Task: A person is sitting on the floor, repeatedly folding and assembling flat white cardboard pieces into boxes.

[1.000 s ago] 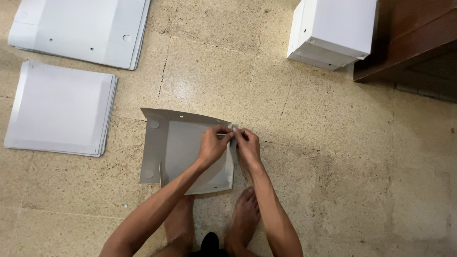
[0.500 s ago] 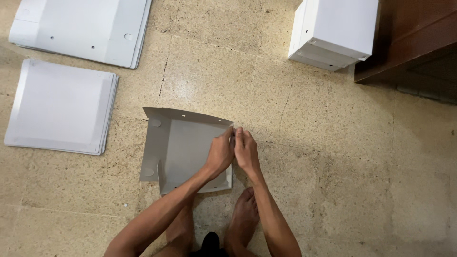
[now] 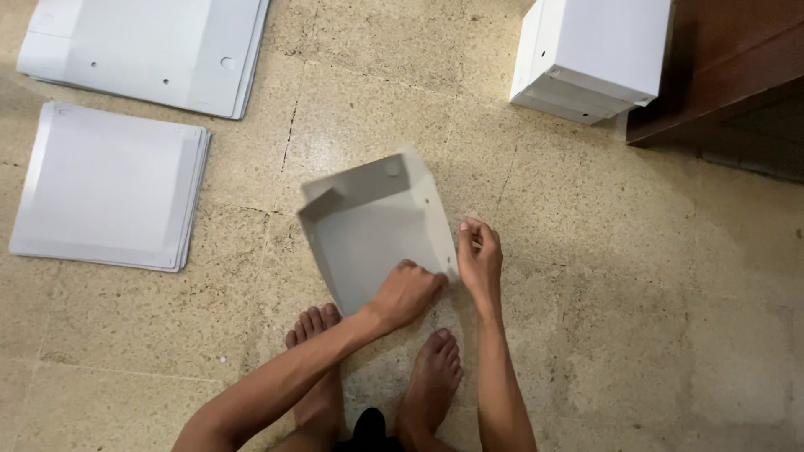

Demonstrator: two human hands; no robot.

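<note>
A grey cardboard box point(image 3: 377, 230), half folded with its far and side walls raised, sits on the speckled stone floor point(image 3: 636, 276) just ahead of two bare feet point(image 3: 427, 385). The left hand point(image 3: 408, 293) presses inside at the near right corner, fingers curled against the panel. The right hand point(image 3: 480, 259) pinches the box's right edge from outside. Flat grey sheets point(image 3: 105, 197) lie stacked well apart on the left; a white box point(image 3: 595, 54) stands far right by dark wooden furniture point(image 3: 729, 67). Open floor lies right of the hands
</note>
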